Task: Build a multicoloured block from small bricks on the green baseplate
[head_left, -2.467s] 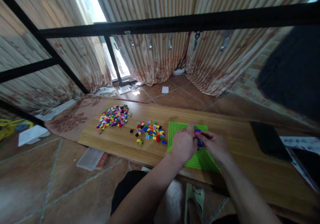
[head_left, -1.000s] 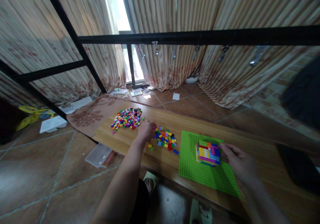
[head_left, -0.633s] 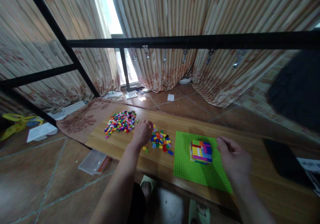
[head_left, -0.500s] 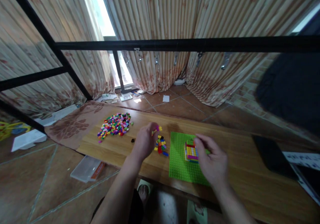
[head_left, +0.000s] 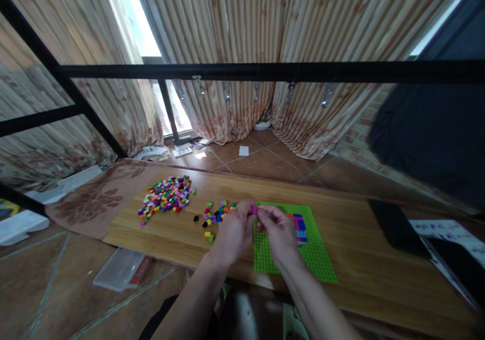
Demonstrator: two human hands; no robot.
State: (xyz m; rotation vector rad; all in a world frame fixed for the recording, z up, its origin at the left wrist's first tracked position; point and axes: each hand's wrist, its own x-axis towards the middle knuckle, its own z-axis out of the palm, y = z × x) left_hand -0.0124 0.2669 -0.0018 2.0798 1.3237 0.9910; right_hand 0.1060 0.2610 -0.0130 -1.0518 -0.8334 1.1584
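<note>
My left hand [head_left: 238, 227] pinches a magenta toy brick [head_left: 254, 209] over the left edge of the green baseplate [head_left: 318, 259]. Close against it, my right hand [head_left: 278, 229] has its fingertips pressed together by that brick; what they grip is too small to make out. A block of joined bricks [head_left: 301, 227], purple, blue and pink on its visible side, stands on the baseplate, partly hidden behind my right hand. Loose bricks [head_left: 213, 219] of many colours lie left of my left hand, which covers some of them.
A larger heap of small bricks [head_left: 166, 194] spreads over the left part of the wooden table [head_left: 356, 279]. At the right end lie a black flat object [head_left: 394, 229] and printed sheets [head_left: 435, 231]. A clear plastic box [head_left: 118, 269] is on the floor; a black rail [head_left: 235, 71] crosses behind.
My left hand has moved right with the magenta brick. My right hand has left the joined bricks and come left to meet it, uncovering more of the baseplate. The view has shifted slightly.
</note>
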